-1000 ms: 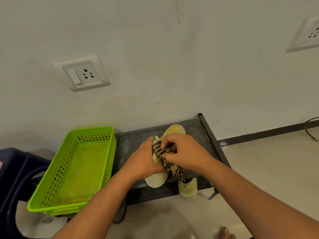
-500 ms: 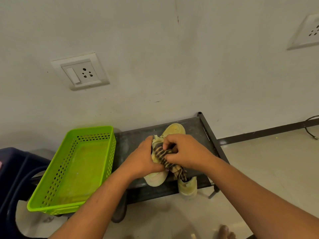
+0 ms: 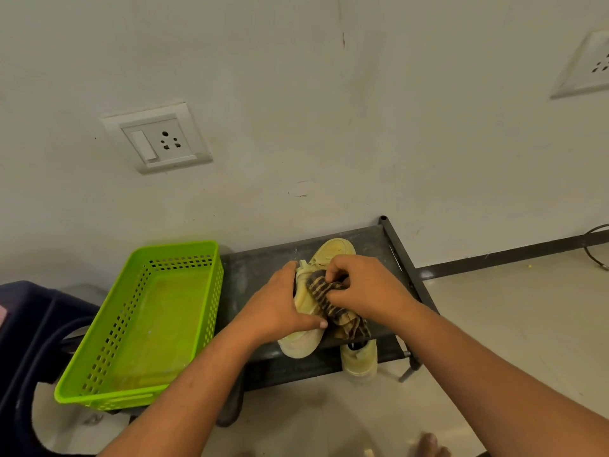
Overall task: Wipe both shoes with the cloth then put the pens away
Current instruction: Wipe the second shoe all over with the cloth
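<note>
Against the white wall stands a dark rack (image 3: 257, 272). On its top, near the right edge, my left hand (image 3: 276, 308) clamps one shoe (image 3: 304, 319) steady, while my right hand (image 3: 369, 288) pinches the striped cloth (image 3: 329, 300) onto it for rubbing. Pens I cannot see.

The hands (image 3: 369, 288) are hiding the shoe's (image 3: 301, 344) middle; the table (image 3: 260, 275) is covering most of a second shoe (image 3: 359, 361).

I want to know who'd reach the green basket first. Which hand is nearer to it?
Left. The left hand grips the shoe just right of the green basket; the right hand, holding the striped cloth, is farther right.
</note>
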